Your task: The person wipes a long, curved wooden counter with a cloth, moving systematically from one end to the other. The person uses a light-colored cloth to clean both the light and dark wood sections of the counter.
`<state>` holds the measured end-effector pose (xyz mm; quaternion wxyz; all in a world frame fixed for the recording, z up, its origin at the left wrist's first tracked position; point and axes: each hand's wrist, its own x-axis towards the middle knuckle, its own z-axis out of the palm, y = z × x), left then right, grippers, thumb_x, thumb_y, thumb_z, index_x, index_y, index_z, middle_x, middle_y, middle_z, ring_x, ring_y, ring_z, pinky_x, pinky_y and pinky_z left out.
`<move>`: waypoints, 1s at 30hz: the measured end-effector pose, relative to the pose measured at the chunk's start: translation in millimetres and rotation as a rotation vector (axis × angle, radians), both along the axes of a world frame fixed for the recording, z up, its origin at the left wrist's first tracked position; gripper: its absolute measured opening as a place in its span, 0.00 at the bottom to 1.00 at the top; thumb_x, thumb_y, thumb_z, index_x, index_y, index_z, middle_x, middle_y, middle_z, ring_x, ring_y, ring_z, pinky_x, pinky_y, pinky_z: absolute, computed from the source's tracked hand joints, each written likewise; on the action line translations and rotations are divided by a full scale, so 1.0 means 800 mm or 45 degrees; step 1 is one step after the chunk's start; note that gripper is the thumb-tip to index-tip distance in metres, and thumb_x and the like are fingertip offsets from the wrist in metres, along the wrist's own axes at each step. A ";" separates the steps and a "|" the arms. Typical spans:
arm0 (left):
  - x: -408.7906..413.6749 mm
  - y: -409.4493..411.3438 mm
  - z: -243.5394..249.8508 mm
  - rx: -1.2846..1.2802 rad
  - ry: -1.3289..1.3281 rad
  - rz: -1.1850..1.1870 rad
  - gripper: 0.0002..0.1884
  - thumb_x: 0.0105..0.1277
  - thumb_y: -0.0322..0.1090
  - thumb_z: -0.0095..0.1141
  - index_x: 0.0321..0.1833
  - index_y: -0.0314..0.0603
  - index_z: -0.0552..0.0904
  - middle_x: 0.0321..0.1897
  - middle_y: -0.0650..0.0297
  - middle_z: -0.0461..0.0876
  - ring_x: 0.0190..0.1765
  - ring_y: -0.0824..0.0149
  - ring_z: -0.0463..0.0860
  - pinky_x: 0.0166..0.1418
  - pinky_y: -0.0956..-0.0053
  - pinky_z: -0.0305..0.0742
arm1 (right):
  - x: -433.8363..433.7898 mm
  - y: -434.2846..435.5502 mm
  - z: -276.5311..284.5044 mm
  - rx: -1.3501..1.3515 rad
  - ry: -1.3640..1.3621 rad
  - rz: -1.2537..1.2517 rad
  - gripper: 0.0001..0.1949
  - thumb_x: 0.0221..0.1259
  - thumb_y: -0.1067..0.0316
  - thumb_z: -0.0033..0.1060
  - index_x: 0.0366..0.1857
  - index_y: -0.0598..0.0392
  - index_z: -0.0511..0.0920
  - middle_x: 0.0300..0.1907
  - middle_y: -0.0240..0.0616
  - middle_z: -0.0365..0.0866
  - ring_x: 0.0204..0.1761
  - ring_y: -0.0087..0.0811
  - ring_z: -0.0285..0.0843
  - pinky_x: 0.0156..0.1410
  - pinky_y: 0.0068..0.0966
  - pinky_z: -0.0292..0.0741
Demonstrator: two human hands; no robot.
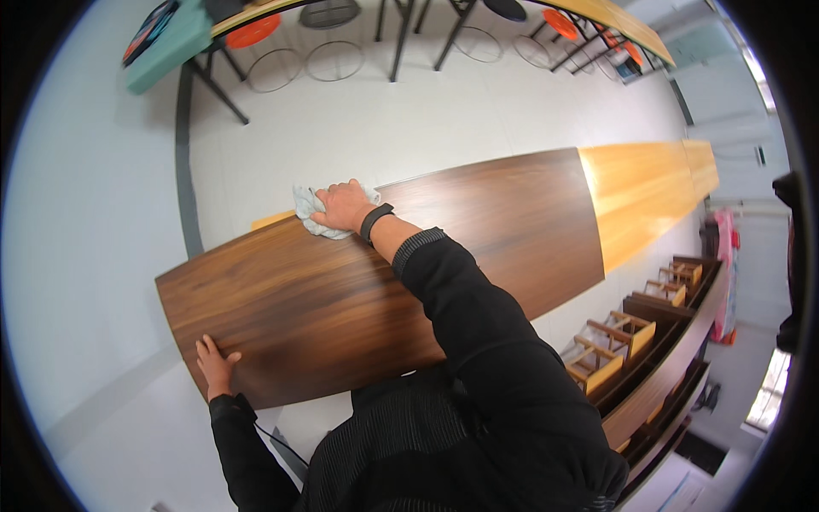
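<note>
Before me stretches a dark brown wood-grain tabletop [307, 307]. At its far long edge my right hand [345, 203] presses a crumpled pale cloth [312, 208] against the surface, and part of the cloth hangs over that edge. A dark band circles the right wrist. My left hand [216, 366] rests on the tabletop near its left end, fingers spread and holding nothing. My right forearm, in a black sleeve, crosses over the board and hides part of it.
A light yellow wood tabletop [640, 192] adjoins the right end. Upturned wooden stools [595, 365] stand along dark wood desks [665, 397] at right. Across the pale floor [448, 115] are orange stools [254, 32] and a table with black legs [217, 89]. A wall [83, 211] closes the left.
</note>
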<state>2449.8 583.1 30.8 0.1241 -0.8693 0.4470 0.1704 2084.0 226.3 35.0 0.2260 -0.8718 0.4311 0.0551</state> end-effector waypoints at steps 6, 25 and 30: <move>-0.105 -0.046 0.025 0.001 -0.131 -0.127 0.49 0.51 0.46 0.72 0.74 0.37 0.59 0.74 0.41 0.54 0.75 0.44 0.56 0.73 0.49 0.56 | -0.196 -0.039 0.013 -0.101 0.041 -0.145 0.29 0.63 0.37 0.42 0.52 0.50 0.79 0.43 0.44 0.83 0.50 0.40 0.78 0.56 0.40 0.63; -0.458 -0.190 0.059 0.150 0.124 -0.463 0.60 0.47 0.56 0.73 0.78 0.48 0.50 0.76 0.37 0.38 0.74 0.28 0.48 0.74 0.49 0.57 | -0.659 -0.144 0.034 -0.267 0.387 -1.163 0.31 0.66 0.40 0.40 0.67 0.46 0.67 0.71 0.38 0.63 0.73 0.39 0.56 0.72 0.52 0.57; -0.461 -0.192 0.060 0.162 0.136 -0.418 0.60 0.46 0.56 0.74 0.78 0.49 0.49 0.77 0.38 0.36 0.74 0.28 0.47 0.75 0.51 0.57 | -0.676 -0.124 0.015 -0.427 0.165 -1.328 0.27 0.60 0.47 0.54 0.61 0.48 0.70 0.60 0.46 0.72 0.64 0.46 0.68 0.63 0.49 0.69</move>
